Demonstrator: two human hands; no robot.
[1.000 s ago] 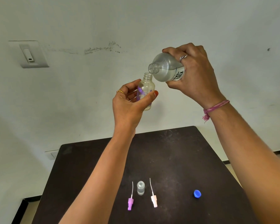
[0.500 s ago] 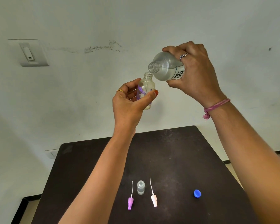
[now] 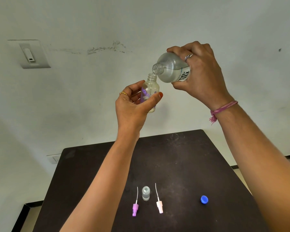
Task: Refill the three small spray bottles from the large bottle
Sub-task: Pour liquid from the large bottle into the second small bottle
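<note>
Head view: we see right hand point(image 3: 203, 76) gripping tilted large clear plastic bottle point(image 3: 172, 67), mouth over small clear purple-printed spray bottle point(image 3: 150, 92) gripped upright in left hand point(image 3: 132, 108)

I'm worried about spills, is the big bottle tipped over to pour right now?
Tipped: the large bottle lies nearly sideways, neck down over the small bottle.

plain room, white wall point(image 3: 141, 22), switch plate point(image 3: 29, 54), dark table point(image 3: 182, 164)

Before you stands a dark bench point(image 3: 182, 164) against a pale wall point(image 3: 90, 101) that carries a white switch plate point(image 3: 29, 54) at upper left, a smudged dark streak point(image 3: 105, 49) beside it, and a small dark speck point(image 3: 279, 50) at far right.
</note>
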